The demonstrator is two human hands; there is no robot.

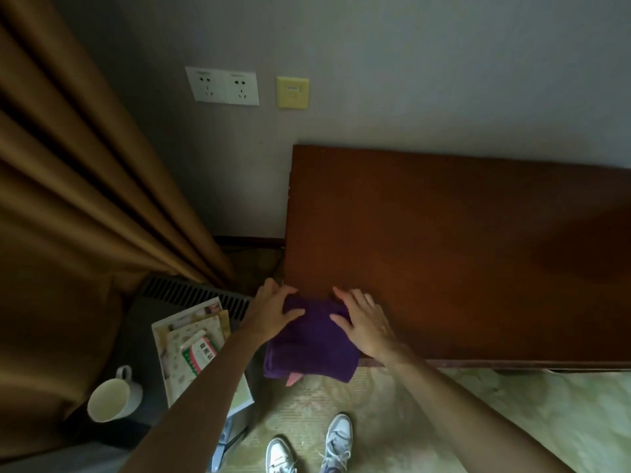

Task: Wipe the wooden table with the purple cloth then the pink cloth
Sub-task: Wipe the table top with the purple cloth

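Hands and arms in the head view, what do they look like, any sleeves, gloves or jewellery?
Both forearms are bare up to the frame edge, with no sleeve showing. The left hand and right hand wear no gloves, and no rings, watch or bracelet can be seen. On the feet are light grey and white lace-up sneakers.

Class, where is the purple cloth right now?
The purple cloth lies on the wooden table's near left corner, overhanging the front edge, between both hands.
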